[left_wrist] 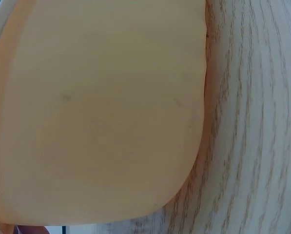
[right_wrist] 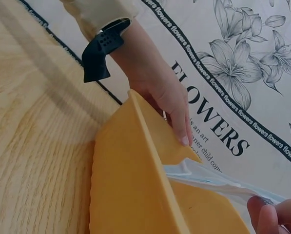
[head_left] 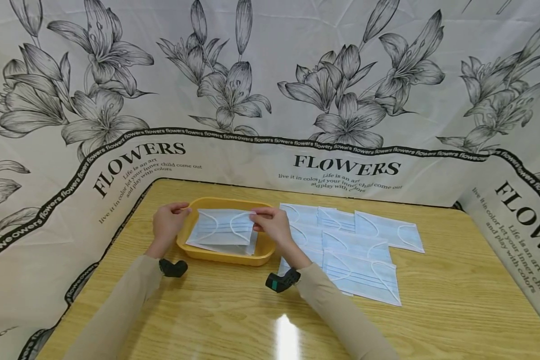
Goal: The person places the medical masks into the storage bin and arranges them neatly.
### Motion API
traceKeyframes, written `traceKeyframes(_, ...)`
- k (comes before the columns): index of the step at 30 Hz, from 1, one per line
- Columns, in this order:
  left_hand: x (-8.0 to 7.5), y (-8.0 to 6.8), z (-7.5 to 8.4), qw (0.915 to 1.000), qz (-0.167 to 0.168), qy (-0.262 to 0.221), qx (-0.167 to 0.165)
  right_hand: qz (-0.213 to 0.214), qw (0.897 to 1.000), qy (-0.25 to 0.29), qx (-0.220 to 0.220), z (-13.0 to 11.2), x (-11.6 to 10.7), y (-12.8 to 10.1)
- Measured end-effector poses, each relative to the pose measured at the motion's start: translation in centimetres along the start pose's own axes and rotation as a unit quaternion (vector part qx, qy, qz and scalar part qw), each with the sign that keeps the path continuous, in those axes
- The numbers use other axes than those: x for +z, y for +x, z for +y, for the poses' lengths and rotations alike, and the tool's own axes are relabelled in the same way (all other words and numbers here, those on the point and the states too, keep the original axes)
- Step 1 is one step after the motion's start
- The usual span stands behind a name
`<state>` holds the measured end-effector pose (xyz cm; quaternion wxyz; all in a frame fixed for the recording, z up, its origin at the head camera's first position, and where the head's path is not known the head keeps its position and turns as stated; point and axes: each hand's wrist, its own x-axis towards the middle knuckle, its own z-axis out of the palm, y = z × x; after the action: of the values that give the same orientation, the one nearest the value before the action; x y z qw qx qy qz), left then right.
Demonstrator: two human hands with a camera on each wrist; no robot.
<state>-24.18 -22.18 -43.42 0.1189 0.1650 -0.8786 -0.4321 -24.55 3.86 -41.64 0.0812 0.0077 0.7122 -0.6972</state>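
A pale blue face mask (head_left: 220,227) with white ear loops lies slightly raised over a yellow plastic basket (head_left: 234,260). My right hand (head_left: 272,225) pinches its upper right corner between thumb and fingers. Under it, the edge of another mask (head_left: 252,246) shows in the basket. My left hand (head_left: 167,226) grips the basket's left rim; the right wrist view shows this hand (right_wrist: 167,100) with fingers over the rim. In the left wrist view the basket wall (left_wrist: 101,112) fills most of the picture and hides the left fingers.
Several more blue masks (head_left: 362,275) lie overlapping in rows on the wooden table (head_left: 454,300), right of the basket. A flower-printed cloth (head_left: 252,165) hangs behind the table and along its sides. Black wrist cameras (head_left: 282,281) sit at both wrists.
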Motion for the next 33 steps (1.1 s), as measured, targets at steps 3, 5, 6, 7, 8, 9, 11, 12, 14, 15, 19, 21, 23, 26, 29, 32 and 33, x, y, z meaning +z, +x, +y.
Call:
traceKeyframes(3,-0.01,0.02,0.0,1.0,0.003,0.0,0.004,-0.009,1.0,-0.019,-0.007,0.05,0.06,-0.03)
traceKeyframes(5,-0.02,0.02,0.02,1.0,0.005,0.001,0.005,-0.016,0.999,-0.034,-0.009,0.02,0.08,-0.08)
traceKeyframes(6,-0.03,0.01,0.05,1.0,0.006,0.001,0.005,-0.02,0.999,-0.042,-0.008,-0.01,0.08,-0.12)
traceKeyframes(7,-0.03,0.02,0.06,1.0,0.006,0.002,0.005,-0.023,0.998,-0.051,-0.012,-0.01,0.08,-0.13)
traceKeyframes(8,-0.03,0.03,0.07,1.0,0.006,0.002,0.005,-0.026,0.998,-0.059,-0.015,-0.02,0.08,-0.14)
traceKeyframes(9,-0.03,0.05,0.06,1.0,0.007,0.002,0.003,-0.028,0.997,-0.067,-0.017,-0.04,0.08,-0.16)
traceKeyframes(11,-0.02,0.1,0.05,1.0,0.007,0.003,0.001,-0.031,0.996,-0.079,-0.022,-0.04,0.07,-0.15)
traceKeyframes(12,0.0,0.13,0.04,1.0,0.006,0.003,0.0,-0.032,0.996,-0.084,-0.025,-0.03,0.06,-0.14)
traceKeyframes(14,0.01,0.15,0.06,1.0,0.005,0.003,-0.002,-0.036,0.995,-0.09,-0.028,-0.03,0.07,-0.09)
traceKeyframes(15,0.01,0.16,0.08,1.0,0.005,0.004,-0.004,-0.039,0.994,-0.093,-0.028,-0.01,0.06,-0.06)
traceKeyframes(19,-0.01,0.18,0.13,1.0,0.002,0.004,-0.008,-0.044,0.993,-0.108,-0.035,0.15,0.03,0.11)
traceKeyframes(21,0.0,0.21,0.09,0.9999,0.0,0.003,-0.01,-0.044,0.991,-0.116,-0.039,0.24,0.0,0.18)
traceKeyframes(23,0.01,0.2,0.1,0.9999,-0.002,0.0,-0.011,-0.043,0.991,-0.117,-0.039,0.29,-0.01,0.24)
traceKeyframes(26,0.03,0.17,0.11,0.9999,0.0,-0.001,-0.012,-0.044,0.992,-0.111,-0.043,0.39,0.0,0.27)
traceKeyframes(29,0.04,0.11,0.17,0.9999,0.002,0.0,-0.014,-0.042,0.993,-0.105,-0.045,0.45,0.07,0.18)
traceKeyframes(32,0.03,0.07,0.18,0.9998,0.002,0.001,-0.019,-0.038,0.992,-0.108,-0.05,0.44,0.15,-0.01)
traceKeyframes(33,0.04,0.06,0.16,0.9998,0.001,0.0,-0.021,-0.037,0.992,-0.11,-0.052,0.44,0.19,-0.07)
